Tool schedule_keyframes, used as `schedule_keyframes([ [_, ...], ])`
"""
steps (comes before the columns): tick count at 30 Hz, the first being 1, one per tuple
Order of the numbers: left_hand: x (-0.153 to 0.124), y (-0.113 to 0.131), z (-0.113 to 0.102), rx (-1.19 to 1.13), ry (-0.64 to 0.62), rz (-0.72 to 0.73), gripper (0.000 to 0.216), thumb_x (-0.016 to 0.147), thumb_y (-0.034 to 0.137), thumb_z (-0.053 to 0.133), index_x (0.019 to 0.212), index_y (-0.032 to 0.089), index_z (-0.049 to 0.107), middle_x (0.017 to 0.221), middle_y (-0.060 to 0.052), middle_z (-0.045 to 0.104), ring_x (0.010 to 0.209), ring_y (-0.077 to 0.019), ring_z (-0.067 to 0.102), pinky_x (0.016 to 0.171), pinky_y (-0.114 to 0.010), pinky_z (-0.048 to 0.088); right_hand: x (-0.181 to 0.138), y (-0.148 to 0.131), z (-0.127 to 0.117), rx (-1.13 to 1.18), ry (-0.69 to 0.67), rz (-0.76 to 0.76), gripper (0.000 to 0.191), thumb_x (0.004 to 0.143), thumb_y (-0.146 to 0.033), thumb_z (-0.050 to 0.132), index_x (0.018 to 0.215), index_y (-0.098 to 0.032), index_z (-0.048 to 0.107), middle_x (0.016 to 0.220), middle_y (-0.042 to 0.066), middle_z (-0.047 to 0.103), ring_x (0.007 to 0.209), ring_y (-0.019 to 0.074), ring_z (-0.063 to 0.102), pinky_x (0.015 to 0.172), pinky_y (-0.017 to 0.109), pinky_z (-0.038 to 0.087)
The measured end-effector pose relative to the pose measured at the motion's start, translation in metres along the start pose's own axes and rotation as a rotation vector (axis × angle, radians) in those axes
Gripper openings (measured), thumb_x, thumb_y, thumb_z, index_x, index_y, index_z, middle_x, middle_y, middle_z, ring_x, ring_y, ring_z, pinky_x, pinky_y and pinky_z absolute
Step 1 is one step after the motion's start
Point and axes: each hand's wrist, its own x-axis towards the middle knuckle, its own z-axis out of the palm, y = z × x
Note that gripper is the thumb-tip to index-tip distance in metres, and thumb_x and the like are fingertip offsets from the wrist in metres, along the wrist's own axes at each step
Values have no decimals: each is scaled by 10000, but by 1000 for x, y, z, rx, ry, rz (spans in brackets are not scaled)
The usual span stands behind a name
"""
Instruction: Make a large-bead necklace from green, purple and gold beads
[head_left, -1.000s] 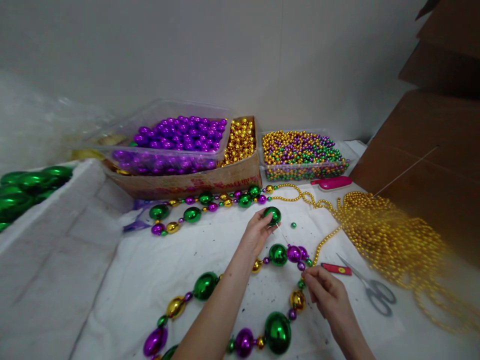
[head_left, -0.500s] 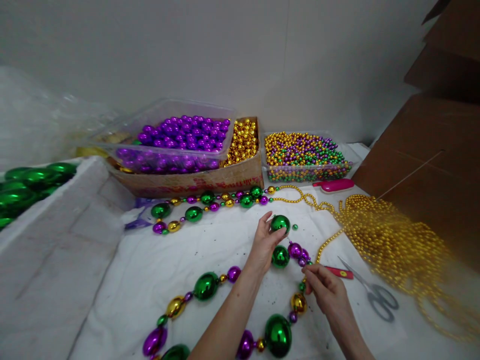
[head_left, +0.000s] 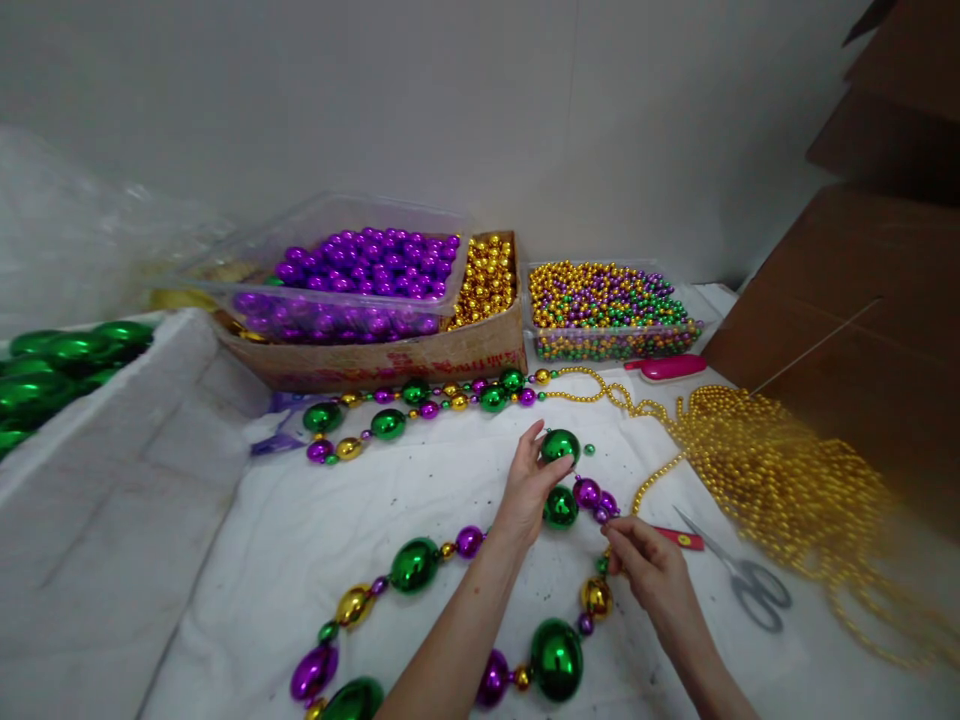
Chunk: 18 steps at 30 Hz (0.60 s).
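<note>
Gripping mirror-glossy green ball (head_left: 561,446): left fingers (head_left: 529,438) | right fingers (head_left: 628,534): pinched, apparently on purple-green-gold beaded strand (head_left: 597,598)

We see a pale grey wall (head_left: 420,110), marked by a faint vertical seam (head_left: 573,90), behind a white-covered work surface (head_left: 255,590) in dim light, shadowed toward brown cardboard (head_left: 840,310) at right, with clear plastic sheeting (head_left: 60,220) at left.

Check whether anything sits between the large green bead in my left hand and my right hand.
Yes: in this view, a cluster of shiny purple beads lies between the large green bead in your left hand and your right hand. The small green bead sits outside that line.
</note>
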Motion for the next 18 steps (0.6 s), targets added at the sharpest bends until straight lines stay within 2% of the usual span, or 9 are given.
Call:
schedule_keyframes([
  [5, 1, 1, 0, 21, -10, 12, 683, 624, 165, 777, 1234, 282, 492, 1163, -40, 518, 1019, -184, 551, 909, -351, 463, -1, -2, 0, -2, 5, -3, 379, 751, -535, 606, 801, -160, 637, 531, -18, 526, 430, 106, 384, 415, 227, 224],
  [18, -3, -2, 4, 76, 12, -10, 728, 592, 174, 795, 1247, 273, 492, 1141, -34, 536, 1001, -169, 554, 880, -275, 438, -3, -5, 3, -1, 13, -5, 337, 773, -495, 598, 798, -160, 614, 539, -15, 534, 439, 101, 384, 416, 222, 234],
])
